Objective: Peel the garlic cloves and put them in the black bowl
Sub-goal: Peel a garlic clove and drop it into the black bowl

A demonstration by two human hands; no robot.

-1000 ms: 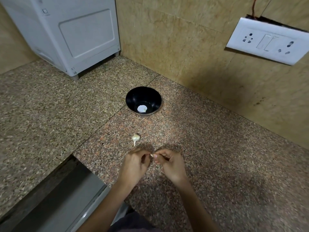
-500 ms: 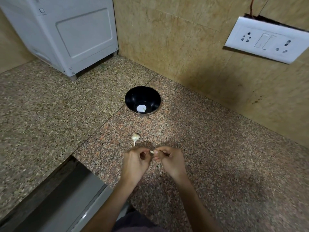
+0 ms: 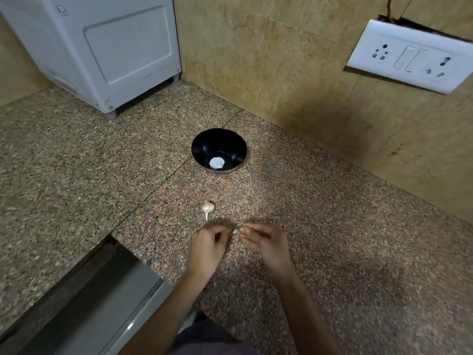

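Left hand: the left hand (image 3: 207, 245) hovers low over the table, fingers curled, thumb and forefinger tips pinching a small pale garlic clove (image 3: 234, 230).
Right hand: the right hand (image 3: 266, 242) is just beside the left, apart from it by a narrow gap, fingers curled with thumb and fingertips pressed together; I cannot tell whether they hold a shred of skin.
Clove: it sits at the left fingertips, between the two hands and above the table; too small and blurred to tell whether it is peeled.
Bulb: a whitish garlic bulb with a short dry stem (image 3: 207, 208) lies on the table just beyond the left hand, stem end toward the person.
Bowl: a round black bowl (image 3: 217, 139) stands upright on the table well beyond the bulb, near the wall; a small white piece (image 3: 216, 163) lies on its bottom.
Table: speckled brown granite table (image 3: 332, 252), with a seam running diagonally past the bowl.
Background: a white boxy appliance on short feet (image 3: 102, 47) stands at the far left; a white switch and socket plate (image 3: 409, 57) is on the beige stone wall (image 3: 268, 60).
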